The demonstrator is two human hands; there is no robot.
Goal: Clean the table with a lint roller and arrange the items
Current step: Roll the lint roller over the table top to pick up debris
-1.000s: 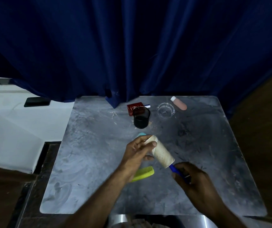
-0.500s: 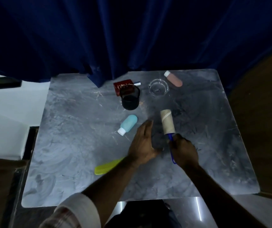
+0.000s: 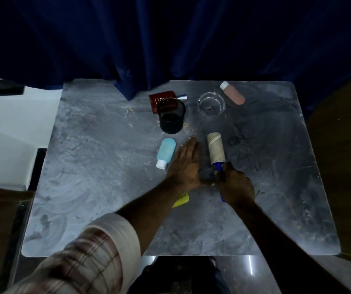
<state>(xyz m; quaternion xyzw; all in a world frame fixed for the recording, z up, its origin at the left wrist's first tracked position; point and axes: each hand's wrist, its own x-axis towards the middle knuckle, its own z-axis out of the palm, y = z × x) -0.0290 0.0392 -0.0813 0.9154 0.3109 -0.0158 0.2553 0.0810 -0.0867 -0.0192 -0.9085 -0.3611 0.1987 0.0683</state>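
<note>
On the grey tabletop, your left hand now lies flat with fingers stretched forward; a second ago it was wrapped around the roll, and half a second ago it had already let go. The lint roller has come down from the raised, tilted hold onto the surface, its roll pointing away from you. Your right hand makes a closed grip on the blue handle, just behind the roll. The left hand's grip is fully open and holds nothing; it rests between the blue bottle and the roller. The yellow comb shows partly under your left forearm. Farther back stand the black cup, the red box, the glass ashtray and the pink bottle.
</note>
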